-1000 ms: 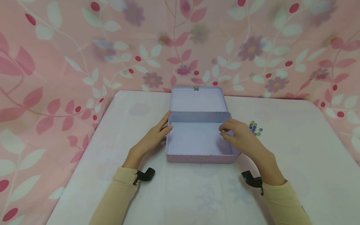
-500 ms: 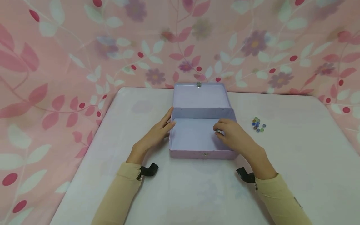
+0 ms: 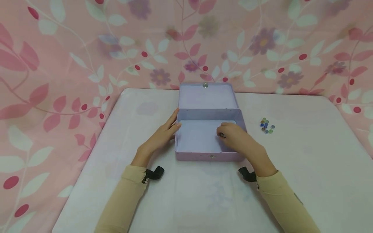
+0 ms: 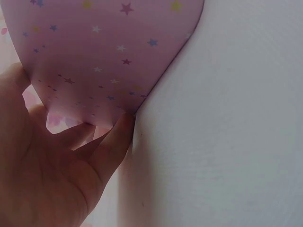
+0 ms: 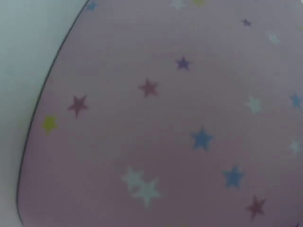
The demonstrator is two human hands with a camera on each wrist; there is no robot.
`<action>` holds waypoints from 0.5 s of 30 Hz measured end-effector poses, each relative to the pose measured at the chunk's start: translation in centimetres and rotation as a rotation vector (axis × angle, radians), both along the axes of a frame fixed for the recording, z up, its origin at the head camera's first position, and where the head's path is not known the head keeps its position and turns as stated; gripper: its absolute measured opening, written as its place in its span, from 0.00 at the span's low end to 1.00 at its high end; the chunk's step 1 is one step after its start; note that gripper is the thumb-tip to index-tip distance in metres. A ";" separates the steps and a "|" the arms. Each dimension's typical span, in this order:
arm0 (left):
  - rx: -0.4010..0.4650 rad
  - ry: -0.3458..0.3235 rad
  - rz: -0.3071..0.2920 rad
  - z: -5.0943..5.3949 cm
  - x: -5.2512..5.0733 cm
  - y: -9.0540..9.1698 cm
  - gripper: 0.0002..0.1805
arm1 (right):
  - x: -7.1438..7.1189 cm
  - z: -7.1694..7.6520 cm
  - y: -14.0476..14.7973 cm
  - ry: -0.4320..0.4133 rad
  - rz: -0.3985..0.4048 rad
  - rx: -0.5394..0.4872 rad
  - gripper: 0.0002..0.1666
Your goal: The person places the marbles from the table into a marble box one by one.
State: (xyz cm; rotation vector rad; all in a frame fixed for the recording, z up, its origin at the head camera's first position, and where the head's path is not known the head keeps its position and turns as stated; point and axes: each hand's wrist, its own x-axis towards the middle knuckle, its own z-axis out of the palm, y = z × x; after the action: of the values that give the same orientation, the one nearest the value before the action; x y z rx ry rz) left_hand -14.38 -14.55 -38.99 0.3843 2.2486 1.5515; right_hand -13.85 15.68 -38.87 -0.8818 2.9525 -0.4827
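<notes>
One lilac box (image 3: 198,157), its lid (image 3: 207,97) opened back beyond both hands, is touched at its left side by the spread fingers of the left hand (image 3: 159,137). Over its interior, a partly hidden dark piece (image 3: 222,134) is pinched by the right hand (image 3: 237,137). Beads (image 3: 265,125) are clustered outside, right of that grip.

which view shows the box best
The head view: it shows the open box, lid and inside, though the right hand hides part. The left wrist view shows just starred outside, touched by the left hand; the right wrist view, just starred outside too.
</notes>
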 end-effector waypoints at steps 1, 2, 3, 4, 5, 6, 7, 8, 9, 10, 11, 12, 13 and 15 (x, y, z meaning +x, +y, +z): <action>-0.002 -0.001 -0.002 0.0 0.0 0.0 0.38 | -0.1 0.0 0.0 0.000 0.004 0.002 0.04; -0.002 -0.003 -0.002 0.0 0.0 0.0 0.38 | -0.1 -0.1 0.0 -0.004 0.005 0.005 0.03; -0.003 -0.004 -0.001 -0.1 0.0 0.0 0.38 | -0.1 -0.1 0.0 -0.007 0.006 0.009 0.03; -0.004 -0.007 -0.001 -0.1 0.0 0.0 0.38 | -0.1 -0.1 0.0 -0.012 0.004 0.015 0.03; -0.008 -0.007 0.000 0.0 0.0 0.0 0.38 | -0.1 -0.2 0.0 -0.016 0.004 0.023 0.03; -0.011 -0.007 0.001 0.0 0.0 0.0 0.38 | -0.1 -0.2 -0.1 -0.022 0.005 0.030 0.03; -0.015 -0.007 0.002 0.0 0.0 0.0 0.38 | -0.2 -0.2 -0.1 -0.028 0.004 0.040 0.04; -0.020 -0.006 0.004 0.0 0.1 0.0 0.38 | -0.2 -0.2 -0.1 -0.035 0.003 0.052 0.04; -0.024 -0.003 0.003 0.0 0.1 0.0 0.37 | -0.2 -0.2 -0.2 -0.038 0.003 0.065 0.04; -0.029 -0.002 0.003 0.1 0.1 0.0 0.37 | -0.2 -0.2 -0.2 -0.042 0.001 0.076 0.05; -0.035 0.002 0.004 0.1 0.1 0.0 0.37 | -0.3 -0.2 -0.2 -0.043 0.000 0.087 0.05; -0.039 0.006 0.004 0.0 0.0 0.0 0.37 | -0.3 -0.2 -0.2 -0.043 -0.001 0.096 0.06; -0.046 0.009 0.005 -0.1 0.0 0.0 0.37 | -0.3 -0.1 -0.2 -0.046 -0.007 0.105 0.06; -0.053 0.013 0.004 -0.4 -0.3 0.0 0.37 | -0.2 -0.1 -0.1 -0.047 -0.013 0.114 0.06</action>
State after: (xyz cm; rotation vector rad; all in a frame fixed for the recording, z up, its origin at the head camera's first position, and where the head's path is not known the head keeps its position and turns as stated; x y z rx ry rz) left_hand -14.64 -14.52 -39.36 0.3762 2.2965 1.4922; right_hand -14.08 15.56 -38.99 -0.8285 2.9105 -0.3268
